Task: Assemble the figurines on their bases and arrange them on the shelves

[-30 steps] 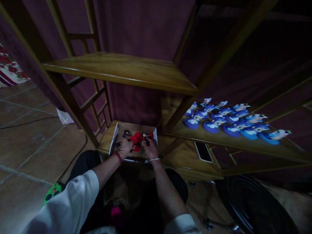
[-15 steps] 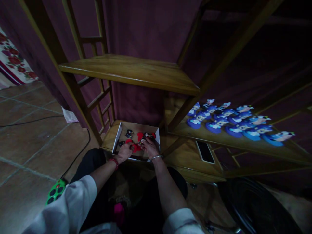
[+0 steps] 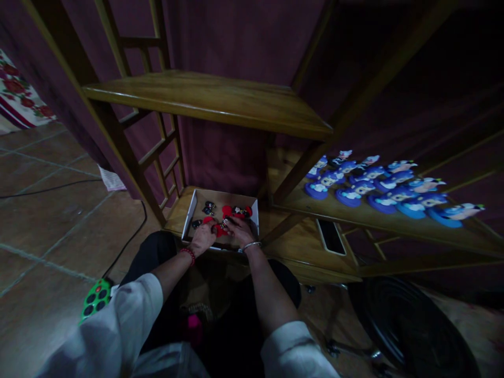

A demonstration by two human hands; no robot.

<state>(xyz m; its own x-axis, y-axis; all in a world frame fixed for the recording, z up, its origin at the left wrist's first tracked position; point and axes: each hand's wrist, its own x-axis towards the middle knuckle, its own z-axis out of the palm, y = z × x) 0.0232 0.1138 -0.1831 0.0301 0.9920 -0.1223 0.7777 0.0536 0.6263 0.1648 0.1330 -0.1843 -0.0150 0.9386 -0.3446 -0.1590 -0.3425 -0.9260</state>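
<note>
A shallow cardboard box (image 3: 190,217) with white outer walls lies on the low wooden shelf, holding several small black figures and red round pieces. My left hand (image 3: 203,235) reaches over its front wall, fingers closed at a red-based figurine (image 3: 221,229) near the middle. From the other side, my right hand (image 3: 241,232) has its fingers bent down onto the same figurine; its exact grip is partly hidden. Behind the right hand lies another black figurine with red parts (image 3: 238,211). At the box's left are loose black pieces (image 3: 208,208).
Rows of purple and blue figurines (image 3: 356,190) stand on the shelf to the right. A phone (image 3: 331,236) lies on the lower shelf. An upper wooden board (image 3: 205,100) overhangs the box. A black round stool (image 3: 413,325) and a green object with black discs (image 3: 96,299) flank me.
My right hand has come down flatter over the figurine, while my left hand stays at its red base. The view has shifted slightly.
</note>
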